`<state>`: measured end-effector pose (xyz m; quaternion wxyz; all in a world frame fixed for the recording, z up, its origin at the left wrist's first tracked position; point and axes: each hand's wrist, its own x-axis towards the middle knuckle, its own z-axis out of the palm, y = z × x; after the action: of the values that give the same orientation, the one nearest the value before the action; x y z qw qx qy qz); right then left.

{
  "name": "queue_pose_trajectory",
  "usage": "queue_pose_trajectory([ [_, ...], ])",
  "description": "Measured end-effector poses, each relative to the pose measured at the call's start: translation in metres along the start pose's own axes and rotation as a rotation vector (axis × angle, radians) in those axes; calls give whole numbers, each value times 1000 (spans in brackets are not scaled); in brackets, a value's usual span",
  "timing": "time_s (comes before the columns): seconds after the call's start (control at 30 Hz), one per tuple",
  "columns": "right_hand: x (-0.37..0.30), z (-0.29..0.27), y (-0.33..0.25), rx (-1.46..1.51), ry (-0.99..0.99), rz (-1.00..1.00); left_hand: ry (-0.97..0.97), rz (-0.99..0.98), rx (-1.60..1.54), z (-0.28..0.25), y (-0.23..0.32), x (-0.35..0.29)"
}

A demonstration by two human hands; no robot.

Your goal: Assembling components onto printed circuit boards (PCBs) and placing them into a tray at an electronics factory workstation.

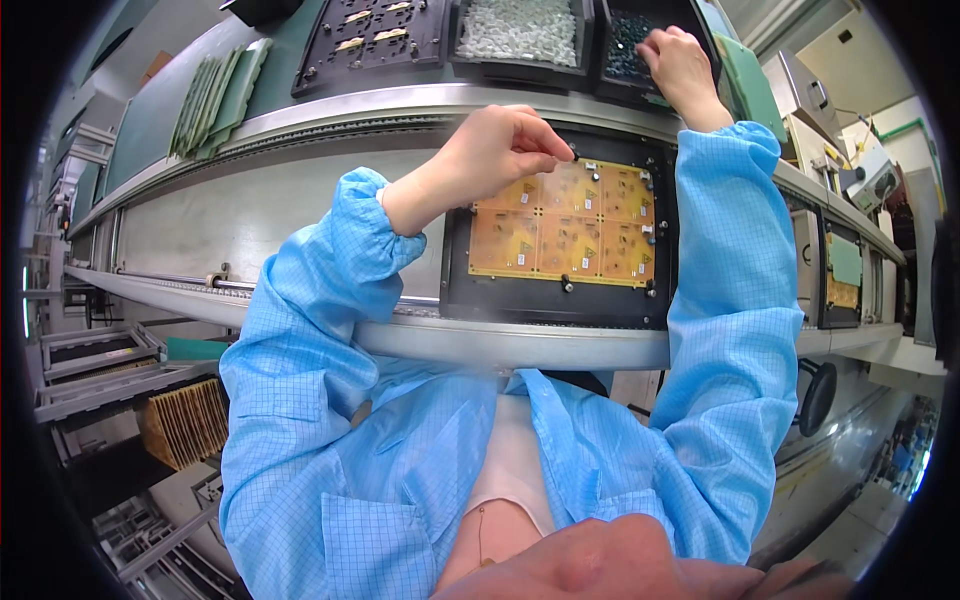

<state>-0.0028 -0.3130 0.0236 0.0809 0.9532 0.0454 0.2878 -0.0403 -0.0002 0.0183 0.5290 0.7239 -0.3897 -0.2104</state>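
Note:
A yellow-orange circuit board panel (pixel 562 235), divided into several sections, lies in a black carrier frame (pixel 545 303) on the rail line in front of me. Small white and dark parts stand along its right side. Over the panel's upper left portion is my left hand (pixel 505 150), thumb and forefinger pinched together near the top edge; whatever is between the fingertips is too small to name. My right hand (pixel 680 68) reaches into a black bin of small dark parts (pixel 628 40) at the far right. Its fingers are curled among the parts, tips partly hidden.
Beside that bin stands another black bin filled with white parts (pixel 518 30). A black tray with pale pieces (pixel 372 40) is further left. Green boards (pixel 218 95) lean in a row at far left. Metal rails (pixel 520 345) run along the near side.

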Motion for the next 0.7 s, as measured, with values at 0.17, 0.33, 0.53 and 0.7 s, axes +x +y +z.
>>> queue_pose_trajectory([
  [0.17,-1,-39,-34,485,90,133,1,159,312,15,0,-2],
  [0.33,-40,-79,-76,833,-9,234,-22,293,654,33,-12,8],
  [0.53,-84,-95,-97,1022,-101,266,-49,225,702,36,5,-7],
  [0.7,-96,-89,-100,1198,-171,335,5,246,729,36,7,-10],
])
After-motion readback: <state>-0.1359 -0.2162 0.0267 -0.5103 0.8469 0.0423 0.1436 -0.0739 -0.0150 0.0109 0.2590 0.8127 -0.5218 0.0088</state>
